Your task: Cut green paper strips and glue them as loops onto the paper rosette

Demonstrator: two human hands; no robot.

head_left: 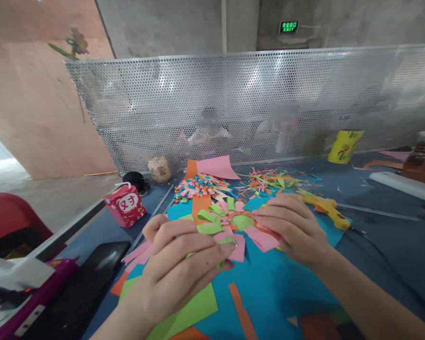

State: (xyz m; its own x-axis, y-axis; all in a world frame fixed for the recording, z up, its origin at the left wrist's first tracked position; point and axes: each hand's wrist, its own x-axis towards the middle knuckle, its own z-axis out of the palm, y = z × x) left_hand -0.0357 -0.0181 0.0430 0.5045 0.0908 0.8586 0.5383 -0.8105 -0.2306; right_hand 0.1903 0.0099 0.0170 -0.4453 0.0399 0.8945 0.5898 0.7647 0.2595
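A paper flower (242, 222) with looped green and pink petals around a green centre is held between my hands above blue paper (258, 288). My left hand (184, 264) is closed, thumb and fingers pinching a green paper strip (226, 241) at the flower's near left side. My right hand (295, 229) grips the flower's right edge, by a pink petal (264, 238); its fingertips are partly hidden. Just beyond lies a fringed multicoloured paper flower (201, 185). A yellow hot glue gun (326, 210) rests beyond my right hand.
A pink drink box (124, 204), a phone (92, 271) and a purple power strip (38, 302) are at the left. Paper shreds (269, 182) and a yellow can (345, 146) lie farther back, before a perforated metal screen (184, 104). Green paper (191, 307) lies nearest me.
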